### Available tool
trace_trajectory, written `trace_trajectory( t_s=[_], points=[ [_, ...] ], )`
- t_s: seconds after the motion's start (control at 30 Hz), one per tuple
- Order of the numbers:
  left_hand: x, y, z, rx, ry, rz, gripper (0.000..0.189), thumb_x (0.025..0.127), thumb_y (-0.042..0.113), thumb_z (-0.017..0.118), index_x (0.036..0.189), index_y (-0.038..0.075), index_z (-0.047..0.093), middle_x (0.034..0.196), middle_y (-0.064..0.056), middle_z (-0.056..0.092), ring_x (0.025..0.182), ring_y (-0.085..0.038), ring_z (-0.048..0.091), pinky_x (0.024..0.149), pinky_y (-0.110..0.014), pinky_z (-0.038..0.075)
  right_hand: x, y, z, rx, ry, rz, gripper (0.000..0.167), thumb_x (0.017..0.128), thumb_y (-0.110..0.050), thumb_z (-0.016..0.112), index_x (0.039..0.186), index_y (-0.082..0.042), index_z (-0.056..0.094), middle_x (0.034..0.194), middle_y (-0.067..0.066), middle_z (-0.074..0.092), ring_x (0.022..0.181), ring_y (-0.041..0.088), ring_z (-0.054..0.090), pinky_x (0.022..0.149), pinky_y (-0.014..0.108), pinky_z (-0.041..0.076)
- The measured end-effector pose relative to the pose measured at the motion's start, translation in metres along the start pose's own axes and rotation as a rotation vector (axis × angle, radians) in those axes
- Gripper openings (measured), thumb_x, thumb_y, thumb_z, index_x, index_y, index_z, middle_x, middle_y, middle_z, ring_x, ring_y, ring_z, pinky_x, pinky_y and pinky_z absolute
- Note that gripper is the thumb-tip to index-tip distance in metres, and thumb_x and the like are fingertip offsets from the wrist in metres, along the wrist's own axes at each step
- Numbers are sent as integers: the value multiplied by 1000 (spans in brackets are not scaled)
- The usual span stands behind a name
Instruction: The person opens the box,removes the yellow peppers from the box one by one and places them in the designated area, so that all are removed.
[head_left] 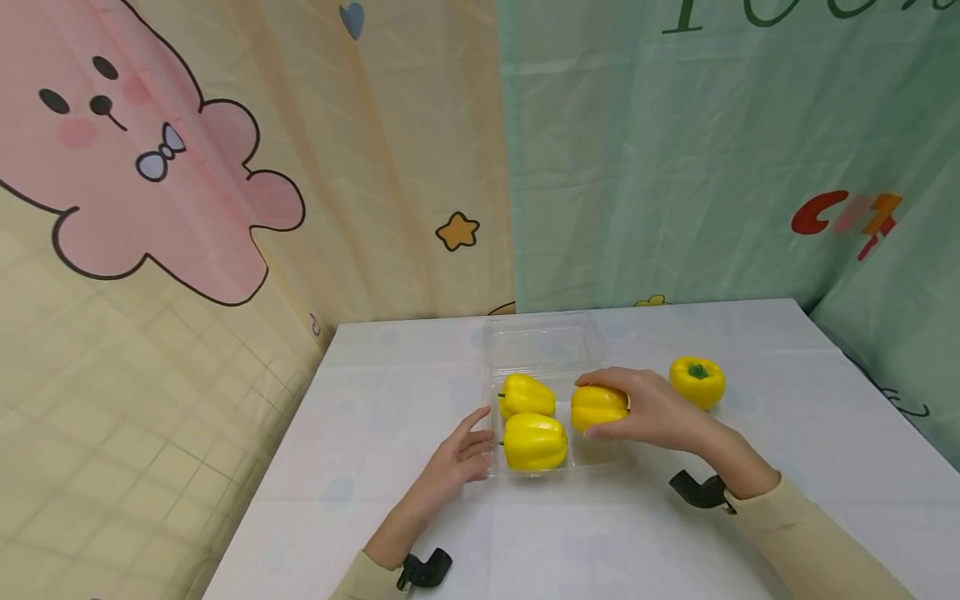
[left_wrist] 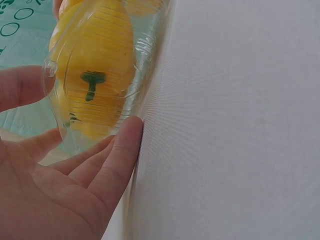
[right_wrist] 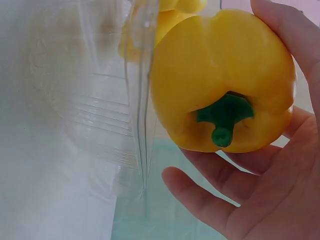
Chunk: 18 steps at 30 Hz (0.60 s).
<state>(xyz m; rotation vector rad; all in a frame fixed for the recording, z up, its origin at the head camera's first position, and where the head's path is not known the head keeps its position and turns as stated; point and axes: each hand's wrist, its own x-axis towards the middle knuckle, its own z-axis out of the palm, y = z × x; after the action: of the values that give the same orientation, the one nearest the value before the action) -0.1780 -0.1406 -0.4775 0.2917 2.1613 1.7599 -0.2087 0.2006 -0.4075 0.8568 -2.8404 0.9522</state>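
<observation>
Currently, your right hand [head_left: 654, 407] grips a yellow pepper [head_left: 597, 407], stem [right_wrist: 226, 115] wristward, above the clear box's [head_left: 592, 457] right half, toward the table's [head_left: 397, 375] far edge. Your left hand [head_left: 459, 454], fingers extended, touches the box's left edge.

Two peppers [head_left: 535, 442] block left half of box [head_left: 594, 455]; front right free.

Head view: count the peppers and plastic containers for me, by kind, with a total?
Yellow peppers: 4 (two in the container, one in the right hand, one on the table)
Clear plastic container: 1
Total: 5
</observation>
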Motion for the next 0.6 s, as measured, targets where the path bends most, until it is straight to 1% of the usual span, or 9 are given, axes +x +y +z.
trace_trajectory(
  t_s=[0.13,0.33,0.47,0.6],
  points=[
    [0,0,0,-2,2,-3,64,101,21,60,158,31,32,147,-14,49,133,-30,50,93,-41,54,-1,-1,-1,17,22,-11,73,75,-64,79,133,-22,63,119,-14,64,92,10,58,78,32,54],
    [-1,1,0,-5,0,1,65,100,22,61,158,32,32,147,-14,49,132,-30,50,93,-41,54,-1,-2,-3,34,43,-23,71,75,-63,80,132,-24,64,119,-15,63,91,10,59,77,32,54],
    [-1,1,-1,-7,2,-3,65,100,23,62,157,33,33,147,-13,49,132,-30,51,92,-41,54,-2,0,-3,38,48,-20,70,75,-62,80,133,-26,63,121,-15,63,94,10,59,78,33,55],
    [-1,0,-1,-17,1,-1,65,100,22,62,157,33,33,147,-14,49,132,-30,50,92,-41,54,-2,2,-2,28,43,-19,69,75,-61,81,133,-27,62,121,-14,63,93,10,59,78,33,54]
  ],
)
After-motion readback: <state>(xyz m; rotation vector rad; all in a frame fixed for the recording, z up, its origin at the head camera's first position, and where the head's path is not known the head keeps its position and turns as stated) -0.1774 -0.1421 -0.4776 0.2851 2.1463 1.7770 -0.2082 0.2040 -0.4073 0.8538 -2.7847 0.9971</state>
